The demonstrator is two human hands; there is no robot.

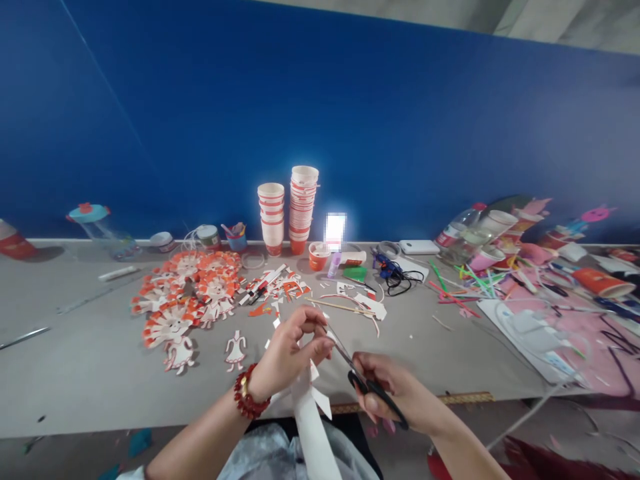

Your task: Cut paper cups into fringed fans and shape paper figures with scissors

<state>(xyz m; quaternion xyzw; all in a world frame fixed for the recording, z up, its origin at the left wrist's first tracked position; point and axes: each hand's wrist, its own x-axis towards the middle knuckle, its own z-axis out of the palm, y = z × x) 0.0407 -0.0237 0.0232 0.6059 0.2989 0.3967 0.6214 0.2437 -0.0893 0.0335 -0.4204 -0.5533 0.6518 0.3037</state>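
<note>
My right hand grips a pair of scissors by the black handles, its blades angled up and left to the fingertips of my left hand. My left hand is closed in a pinch on a piece of white paper, mostly hidden by the fingers. Below it, a long white paper strip and white scraps lie across my lap and the table edge. Left of my left hand, a paper doll figure in a dress lies flat, with another dress figure farther left.
Orange-and-white fringed paper pieces are piled at the left. Two stacks of paper cups stand by the blue wall. Paper scraps and a wooden stick lie ahead. At right are a blue glue gun, pipe cleaners and pink sheets.
</note>
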